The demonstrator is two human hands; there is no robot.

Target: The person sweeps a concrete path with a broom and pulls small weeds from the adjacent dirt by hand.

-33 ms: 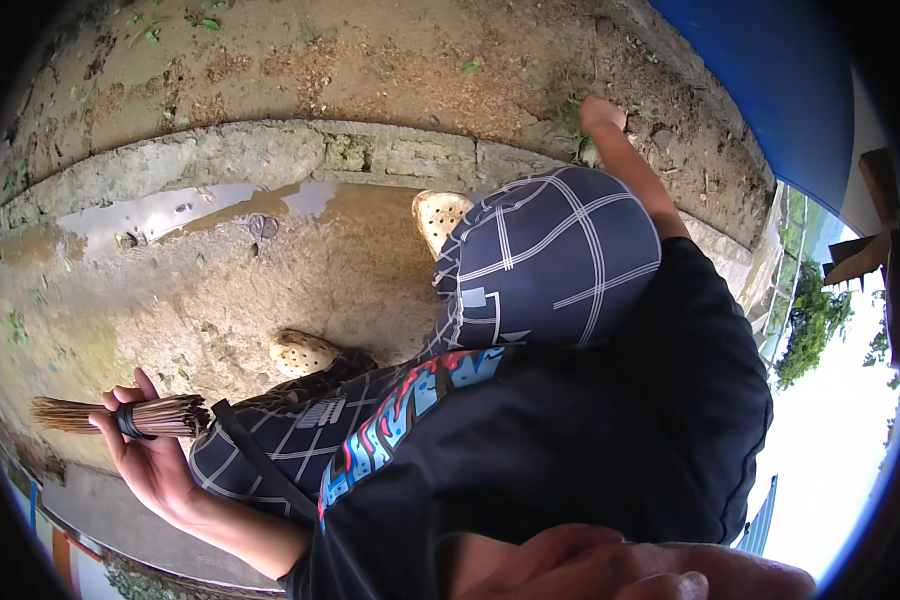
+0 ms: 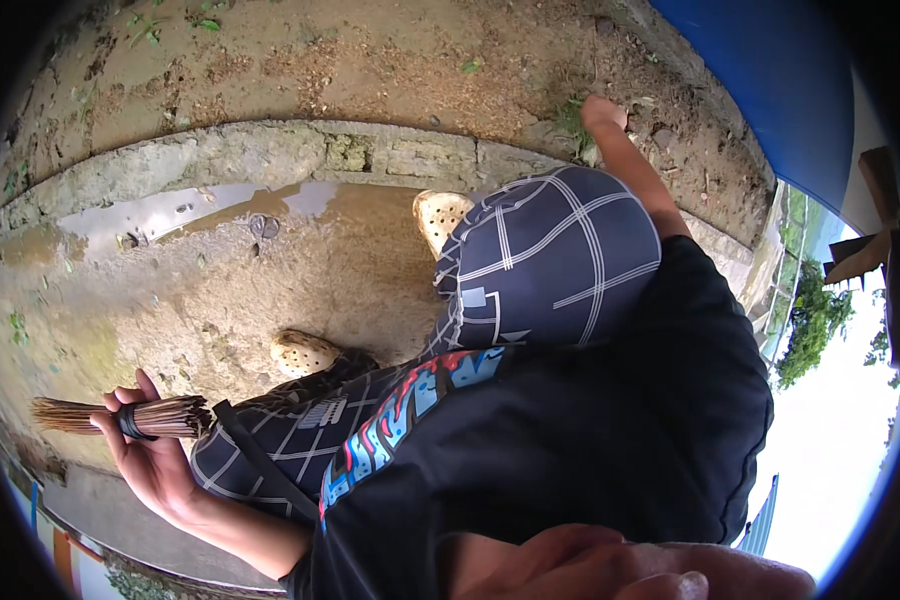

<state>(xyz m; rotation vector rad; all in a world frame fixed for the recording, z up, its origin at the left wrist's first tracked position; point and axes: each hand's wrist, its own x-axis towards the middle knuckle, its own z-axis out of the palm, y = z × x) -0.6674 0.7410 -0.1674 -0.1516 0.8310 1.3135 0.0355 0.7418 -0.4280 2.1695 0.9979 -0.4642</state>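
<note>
My left hand [image 2: 155,470] grips a short stick broom [image 2: 175,416], a bundle of thin brown sticks bound with a black band. The bundle lies level across my fingers, its thin ends to the left and its cut ends near my knee. Far off to the right, my right hand [image 2: 604,114] reaches down to the soil beyond the low concrete curb. It looks closed, with its fingertips turned away from view. Small green weeds [image 2: 573,122] grow right beside it. Whatever lies inside that hand, if anything, is hidden.
A low concrete curb [image 2: 270,150] separates the wet concrete ground [image 2: 300,270] from the bare soil [image 2: 370,70]. A puddle [image 2: 150,215] lies along the curb. My perforated clogs [image 2: 440,220] stand on the concrete. A blue sheet [image 2: 760,90] hangs at the upper right.
</note>
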